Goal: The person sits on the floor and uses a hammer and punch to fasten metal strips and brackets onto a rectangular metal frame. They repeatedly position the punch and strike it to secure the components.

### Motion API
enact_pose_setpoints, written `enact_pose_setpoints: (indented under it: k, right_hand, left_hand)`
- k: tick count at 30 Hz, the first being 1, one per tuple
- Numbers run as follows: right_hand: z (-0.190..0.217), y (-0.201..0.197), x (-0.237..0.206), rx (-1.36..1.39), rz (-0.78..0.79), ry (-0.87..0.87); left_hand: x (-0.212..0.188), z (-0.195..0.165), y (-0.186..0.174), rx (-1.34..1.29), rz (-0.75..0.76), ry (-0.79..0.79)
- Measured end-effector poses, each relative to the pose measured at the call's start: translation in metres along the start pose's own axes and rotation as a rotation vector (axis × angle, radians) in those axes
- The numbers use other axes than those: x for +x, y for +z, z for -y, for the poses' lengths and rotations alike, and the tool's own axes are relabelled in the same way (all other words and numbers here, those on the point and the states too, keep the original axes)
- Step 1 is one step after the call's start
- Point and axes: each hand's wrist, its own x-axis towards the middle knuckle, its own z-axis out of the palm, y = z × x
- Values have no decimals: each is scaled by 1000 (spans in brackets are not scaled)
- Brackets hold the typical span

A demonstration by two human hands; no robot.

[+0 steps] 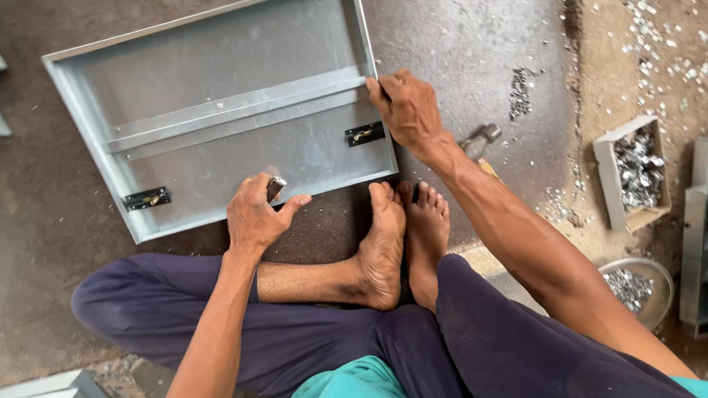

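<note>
Lying flat on the dark workshop floor [472, 44] just ahead of the person's bare feet [402, 236] is a shallow grey sheet-metal tray panel [221, 158] with a raised cross rail [236, 110] and two small black latches [365, 133]. The right hand [405, 107] clasps the panel's right rim with closed fingers. The left hand [254, 214] is curled around a small metal tool [276, 187] at the near rim. A hammer [481, 140] lies behind the right wrist; a cardboard box of metal scraps [636, 173] and a round metal bowl [640, 291] sit well right.
</note>
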Motion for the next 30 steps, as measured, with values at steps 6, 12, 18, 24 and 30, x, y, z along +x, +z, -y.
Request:
enact_pose_setpoints:
  k: [6, 12, 18, 24, 30]
  right_hand:
    - [-37, -10, 0, 10, 83, 31]
    - [-27, -24, 1, -67, 192, 83]
    - [-5, -128, -111, -62, 138, 244]
    - [-14, -189, -249, -566, 302, 507]
    - [13, -203, -211, 128, 249, 849]
  left_hand:
    - [10, -19, 18, -17, -51, 87]
    - [18, -35, 12, -1, 32, -15]
    - [28, -32, 10, -351, -28, -191]
    - [139, -61, 26, -1041, -95, -86]
    - [238, -85, 71, -221, -496, 322]
